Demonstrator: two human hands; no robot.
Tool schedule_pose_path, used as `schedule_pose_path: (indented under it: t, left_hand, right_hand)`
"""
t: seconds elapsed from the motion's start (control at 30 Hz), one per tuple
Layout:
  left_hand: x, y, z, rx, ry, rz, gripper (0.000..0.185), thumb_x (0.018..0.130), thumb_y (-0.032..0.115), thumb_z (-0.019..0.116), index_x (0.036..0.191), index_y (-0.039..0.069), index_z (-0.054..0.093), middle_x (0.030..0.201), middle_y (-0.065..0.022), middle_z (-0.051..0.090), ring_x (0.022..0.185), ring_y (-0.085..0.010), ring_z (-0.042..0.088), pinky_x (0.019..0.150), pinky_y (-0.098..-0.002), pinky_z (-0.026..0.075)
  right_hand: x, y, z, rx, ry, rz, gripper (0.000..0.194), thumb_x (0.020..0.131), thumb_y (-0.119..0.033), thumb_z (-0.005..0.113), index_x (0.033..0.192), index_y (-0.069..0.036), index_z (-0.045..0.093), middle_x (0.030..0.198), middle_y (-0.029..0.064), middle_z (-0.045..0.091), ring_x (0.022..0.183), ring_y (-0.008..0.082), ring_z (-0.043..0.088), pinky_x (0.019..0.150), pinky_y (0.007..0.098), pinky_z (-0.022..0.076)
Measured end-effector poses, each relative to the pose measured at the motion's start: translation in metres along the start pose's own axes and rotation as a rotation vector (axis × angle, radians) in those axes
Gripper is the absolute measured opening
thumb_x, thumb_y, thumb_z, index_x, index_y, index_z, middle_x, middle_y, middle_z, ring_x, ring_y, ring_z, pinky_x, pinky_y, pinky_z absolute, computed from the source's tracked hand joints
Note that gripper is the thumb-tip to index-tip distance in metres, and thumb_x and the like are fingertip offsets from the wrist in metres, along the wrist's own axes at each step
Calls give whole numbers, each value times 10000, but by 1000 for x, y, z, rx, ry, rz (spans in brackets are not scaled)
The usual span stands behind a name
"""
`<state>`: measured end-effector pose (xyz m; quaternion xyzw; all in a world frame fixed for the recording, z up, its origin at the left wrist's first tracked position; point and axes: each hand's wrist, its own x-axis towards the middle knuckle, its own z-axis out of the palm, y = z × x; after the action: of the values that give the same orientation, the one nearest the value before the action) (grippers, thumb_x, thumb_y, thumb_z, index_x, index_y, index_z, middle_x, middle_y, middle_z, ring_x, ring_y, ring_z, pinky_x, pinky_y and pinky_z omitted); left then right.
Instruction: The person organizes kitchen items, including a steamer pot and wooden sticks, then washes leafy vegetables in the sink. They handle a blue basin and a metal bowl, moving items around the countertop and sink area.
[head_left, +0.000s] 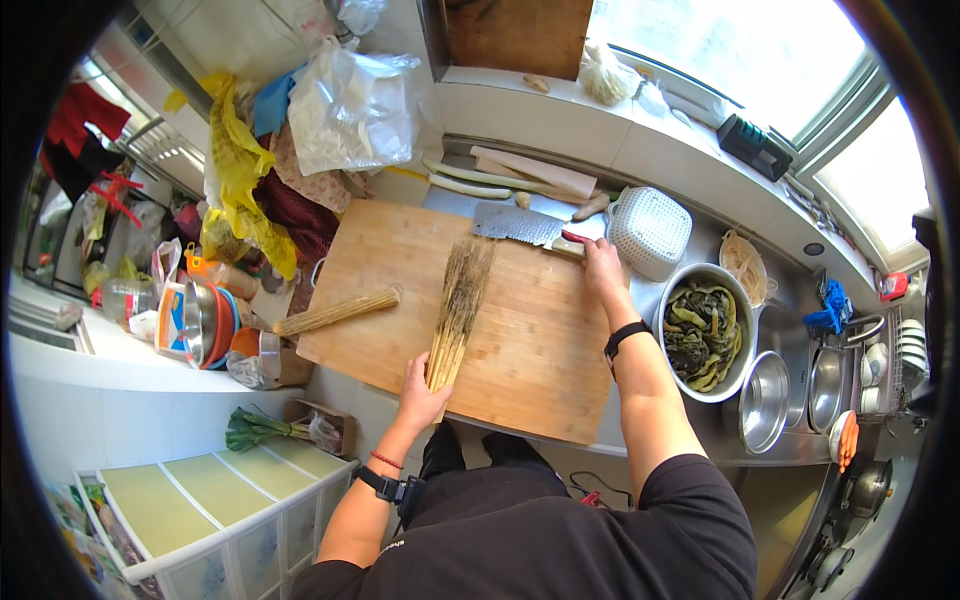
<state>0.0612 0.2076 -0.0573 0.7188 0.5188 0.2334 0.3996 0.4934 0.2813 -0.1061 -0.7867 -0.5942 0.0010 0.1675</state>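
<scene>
My left hand (421, 394) grips the pale end of a bamboo-strip brush (463, 300), near the front edge of a wooden cutting board (540, 337). The brush's far part is dark and stained and reaches close to a cleaver (517, 223) with a hammered blade. At the cleaver's handle, my right hand (604, 266) is closed around the end. A small red thing beside the handle is too small to identify. Left of the brush lies a pale, ridged bundle or stick (337, 310), untouched.
Behind the board lie long pale vegetables (480, 186). A white perforated basket (651, 229) and a metal pot of dark leafy greens (701, 337) stand right, beside the sink (784, 330). Plastic bags (352, 105) hang back left. Leeks (262, 429) rest on a lidded cabinet (217, 495).
</scene>
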Motion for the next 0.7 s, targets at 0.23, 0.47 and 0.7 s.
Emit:
schedule_pose_path:
  t: [0.23,0.47,0.7]
  left_hand:
    - [15,10,-12,-520,-83,-77,588,852,121,701,1325,-18,380,1196,-125,541,1104,-210,542,979,-354,446]
    - [45,51,4,-545,-161,29,494,913,144,679,1302,-4,413,1206,-94,554,1075,-181,567,925,-329,486]
    - [94,59,-31,-203,-644,272,468,904,152,667,1323,10,515,1264,-109,542,1110,-211,571,921,-335,498]
  right_hand:
    - [15,-39,-3,-63,474,97,337,808,-116,660,1131,-25,635,1263,183,552,1208,408,477,1006,466,429]
    - [-106,-204,-78,1239,-616,84,910,880,-386,699,1527,-21,172,1416,242,449,1302,321,453,1088,395,364]
    - [-163,-153,-82,976,-123,238,884,852,-100,653,1555,-83,118,1482,221,398,1360,299,408,1109,381,341]
